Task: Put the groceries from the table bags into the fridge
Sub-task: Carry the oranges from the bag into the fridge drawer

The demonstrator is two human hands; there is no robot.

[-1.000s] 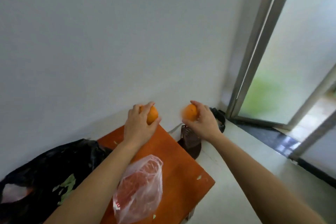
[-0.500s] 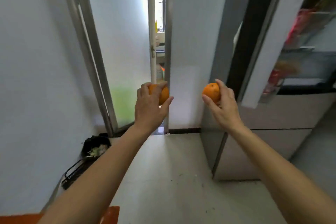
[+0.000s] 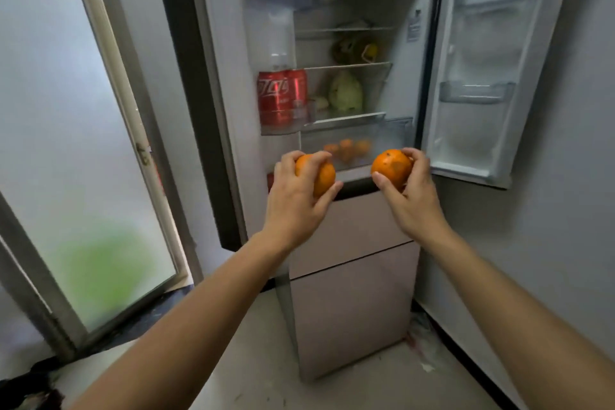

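Observation:
My left hand [image 3: 296,200] grips one orange [image 3: 323,176] and my right hand [image 3: 411,191] grips a second orange [image 3: 390,166]. Both are held out in front of the open fridge [image 3: 352,83], level with its clear crisper drawer [image 3: 382,140]. Several oranges [image 3: 347,147] lie inside that drawer. The fridge's two upper doors stand open, the left door [image 3: 226,76] and the right door [image 3: 492,60].
Red cola cans [image 3: 281,98] sit in the left door's rack under a clear bottle [image 3: 274,33]. A green vegetable [image 3: 345,93] lies on a shelf. Two pink lower drawers [image 3: 352,276] are closed. A frosted glass door [image 3: 73,143] stands at left. A black bag [image 3: 26,386] lies at bottom left.
The view has swung from the table past the doorway to the open fridge. Both hands kept their oranges and now hold them in front of the crisper drawer.

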